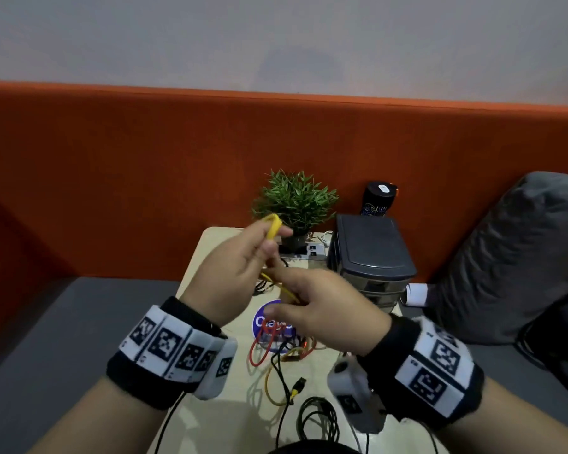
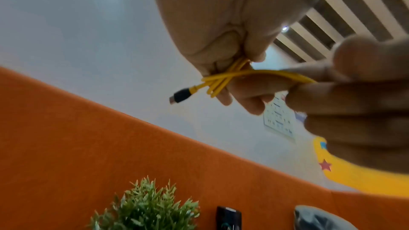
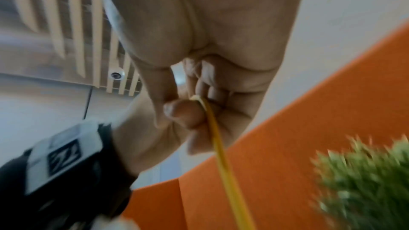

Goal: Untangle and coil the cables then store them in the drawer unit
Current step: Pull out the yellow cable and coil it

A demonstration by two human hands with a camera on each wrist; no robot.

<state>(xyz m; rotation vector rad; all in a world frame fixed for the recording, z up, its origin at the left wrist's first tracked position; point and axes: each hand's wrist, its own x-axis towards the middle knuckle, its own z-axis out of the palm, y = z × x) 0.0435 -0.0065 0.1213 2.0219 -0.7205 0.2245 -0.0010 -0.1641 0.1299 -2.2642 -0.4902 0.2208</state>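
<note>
My left hand (image 1: 273, 237) is raised over the table and grips a small bundle of yellow cable loops (image 1: 273, 226). In the left wrist view the yellow cable (image 2: 221, 81) is folded in my left hand (image 2: 234, 69), its black-tipped plug (image 2: 178, 94) sticking out. My right hand (image 1: 276, 291) pinches the free yellow strand (image 1: 287, 291) just below; its fingers (image 3: 205, 90) curl on the strand (image 3: 221, 146). A tangle of red (image 1: 259, 350), yellow (image 1: 273, 388) and black (image 1: 318, 417) cables lies on the table. The grey drawer unit (image 1: 371, 253) stands at the right, drawers closed.
A small light-wood table (image 1: 217, 244) stands against an orange partition (image 1: 145, 175). At its back are a potted plant (image 1: 295, 201), a power strip (image 1: 305, 252) and a black can (image 1: 379, 198). A grey cushion (image 1: 518, 257) lies to the right.
</note>
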